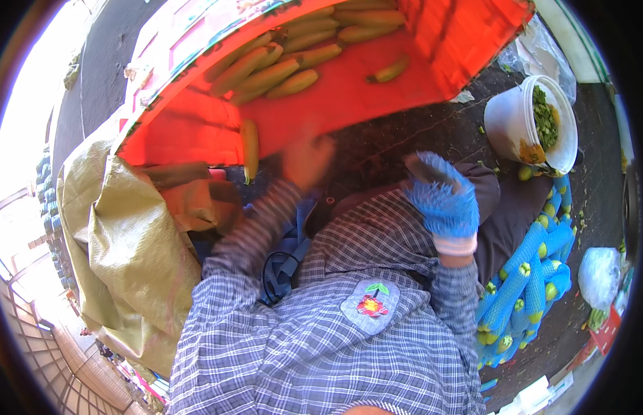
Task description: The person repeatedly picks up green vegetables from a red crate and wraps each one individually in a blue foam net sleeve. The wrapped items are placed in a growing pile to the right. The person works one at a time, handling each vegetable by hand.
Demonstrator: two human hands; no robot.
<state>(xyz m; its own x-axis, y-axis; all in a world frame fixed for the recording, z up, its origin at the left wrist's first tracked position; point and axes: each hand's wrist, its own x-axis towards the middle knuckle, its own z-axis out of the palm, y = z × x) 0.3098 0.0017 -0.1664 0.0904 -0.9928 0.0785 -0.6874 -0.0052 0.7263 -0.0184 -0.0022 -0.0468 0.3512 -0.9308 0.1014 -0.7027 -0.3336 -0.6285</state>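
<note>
My left hand (310, 161), bare and blurred by motion, is above the front edge of an orange-red crate (321, 116). Whether its fingers hold anything cannot be made out. My right hand (442, 192) wears a fuzzy blue glove with a pale cuff; it is raised over my right thigh, its fingers blurred, and its grip is unclear. Several yellow-green squashes (267, 76) lie piled towards the crate's far left, and a single one (391, 69) lies apart to the right. Another squash (251, 150) rests at the crate's near left edge, left of my left hand.
A white bucket (508, 119) of green leafy scraps leans at right. Below it are green vegetables in blue net sleeves (529, 290). A tan woven sack (129, 244) lies at left beside an orange-brown bundle (204, 205). Clear plastic (542, 49) lies behind the bucket.
</note>
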